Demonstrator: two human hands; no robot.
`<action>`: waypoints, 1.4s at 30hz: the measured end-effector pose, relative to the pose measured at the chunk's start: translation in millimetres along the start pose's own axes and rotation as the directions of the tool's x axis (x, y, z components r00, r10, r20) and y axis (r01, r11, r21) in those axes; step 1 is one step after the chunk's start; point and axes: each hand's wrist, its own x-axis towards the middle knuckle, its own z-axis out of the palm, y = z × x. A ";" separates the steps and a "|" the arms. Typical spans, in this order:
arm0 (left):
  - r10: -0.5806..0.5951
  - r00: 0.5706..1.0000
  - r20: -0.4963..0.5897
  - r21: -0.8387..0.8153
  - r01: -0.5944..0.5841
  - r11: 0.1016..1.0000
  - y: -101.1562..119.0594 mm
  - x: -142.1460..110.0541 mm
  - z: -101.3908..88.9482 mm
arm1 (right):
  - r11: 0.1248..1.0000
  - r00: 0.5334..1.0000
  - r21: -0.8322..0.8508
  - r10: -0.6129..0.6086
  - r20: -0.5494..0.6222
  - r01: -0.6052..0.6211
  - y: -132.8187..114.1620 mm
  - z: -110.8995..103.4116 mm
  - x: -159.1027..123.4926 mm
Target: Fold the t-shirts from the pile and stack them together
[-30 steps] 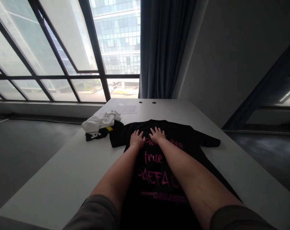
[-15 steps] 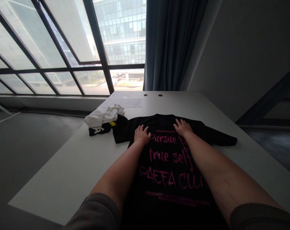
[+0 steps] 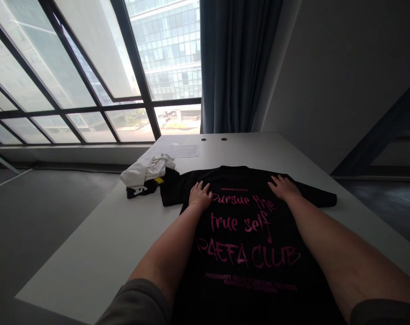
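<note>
A black T-shirt (image 3: 239, 234) with pink lettering lies spread flat on the white table (image 3: 90, 253), its collar toward the window and its sleeves out to both sides. My left hand (image 3: 200, 196) rests open on the shirt's upper left, beside the start of the lettering. On the upper right, close to where the sleeve begins, my right hand (image 3: 284, 187) lies with its fingers spread on the fabric. Neither hand grips the cloth. The shirt's lower end runs out of view at the bottom.
Left of the shirt sits a bundle of white cloth (image 3: 146, 169) on a black garment (image 3: 142, 189) with a yellow patch. Printed papers (image 3: 184, 150) lie behind it. Two round holes pierce the far tabletop. A blue curtain (image 3: 235, 67) hangs beyond, next to the window.
My right hand has slid rightward across the shirt from beside my left hand, uncovering the lettering. My left hand has stayed at the upper left. The right sleeve now reaches further right in view.
</note>
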 end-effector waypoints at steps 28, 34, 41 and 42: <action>0.009 0.996 0.085 0.077 -0.015 0.997 52.0 32.4 14.2 | 0.992 0.980 -0.099 0.053 -0.190 -0.073 52.8 -43.8 7.6; -0.011 0.997 0.075 0.065 0.006 0.998 65.2 56.6 22.0 | 0.982 0.959 -0.099 0.130 -0.253 -0.160 55.8 -41.8 20.6; 0.003 0.990 0.141 0.060 -0.012 0.998 61.5 87.4 13.7 | 0.962 0.922 0.054 0.270 -0.277 -0.266 75.0 -37.1 -7.5; 0.007 0.987 0.158 0.061 -0.017 0.998 59.2 91.0 11.4 | 0.972 0.933 0.055 0.233 -0.276 -0.227 83.3 -36.0 -13.1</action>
